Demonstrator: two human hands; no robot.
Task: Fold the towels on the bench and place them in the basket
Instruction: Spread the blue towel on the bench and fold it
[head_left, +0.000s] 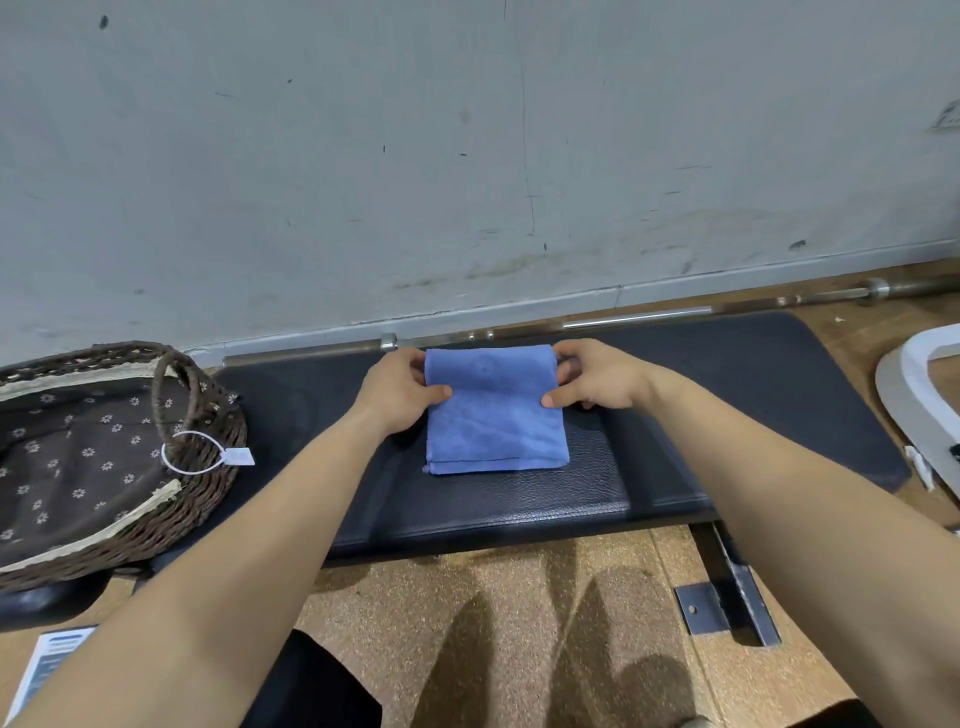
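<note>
Lying flat near the middle of the black padded tabletop (727, 395) is a blue terry towel (496, 415), already folded into a compact, nearly square pad with its layered edges toward the person. Its far corners are held from both sides: the left hand (400, 389) is pinched on the towel's left edge, thumb on top, and the right hand (597, 379) is pinched on the right edge in the same manner. Both hands are thus grasping the cloth, not released.

The folding of this towel is judged to be finished or nearly so, with the transfer not yet made. No other towel is seen on the tabletop.

The brown woven wicker basket (208, 499), lined with dark flower-printed fabric and carrying a white tag on its handle, stands at the left end of the tabletop, well apart from the towel. The coming move is therefore judged to run leftward, and the left hand is the nearer one to the basket. A metal barbell (639, 317) lies on the floor behind, along the grey wall.
</note>
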